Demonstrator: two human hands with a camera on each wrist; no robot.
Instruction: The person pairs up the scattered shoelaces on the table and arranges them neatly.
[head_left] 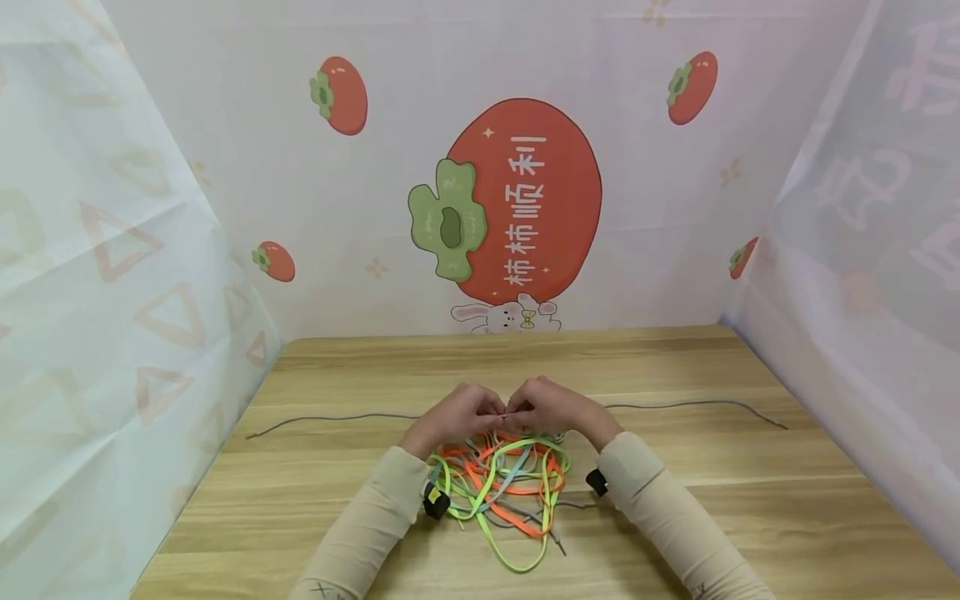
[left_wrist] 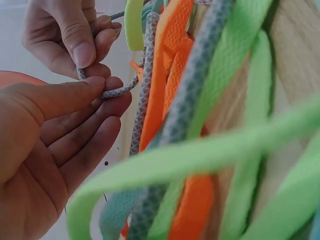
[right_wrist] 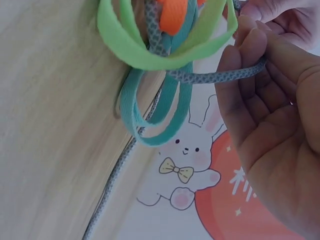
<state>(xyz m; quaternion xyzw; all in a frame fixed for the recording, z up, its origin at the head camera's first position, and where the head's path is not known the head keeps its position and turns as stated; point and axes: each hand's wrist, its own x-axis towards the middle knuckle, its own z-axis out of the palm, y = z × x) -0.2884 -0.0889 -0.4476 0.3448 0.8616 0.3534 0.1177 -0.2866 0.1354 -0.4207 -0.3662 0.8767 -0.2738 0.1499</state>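
Observation:
At the centre of the table, my left hand (head_left: pixel 459 414) and right hand (head_left: pixel 551 406) meet fingertip to fingertip. A grey patterned round shoelace (left_wrist: pixel 120 91) is pinched between the thumb and fingers of my left hand (left_wrist: pixel 55 125). In the left wrist view, my right hand (left_wrist: pixel 65 35) pinches the same lace just above. From the right wrist view, the grey lace (right_wrist: pixel 220 77) runs into the curled fingers of my right hand (right_wrist: pixel 280 110). Below both hands lies a tangled heap of laces: neon green (head_left: pixel 517 568), orange (head_left: pixel 536 528), pale teal (right_wrist: pixel 131 102) and grey.
Grey lace ends stretch across the table to the left (head_left: pixel 300 418) and right (head_left: pixel 705 403). A white printed backdrop (head_left: pixel 645 250) stands behind the wooden table (head_left: pixel 750 517), with white sheets (head_left: pixel 90 292) at both sides. Black wrist cameras (head_left: pixel 436 500) sit by the cuffs.

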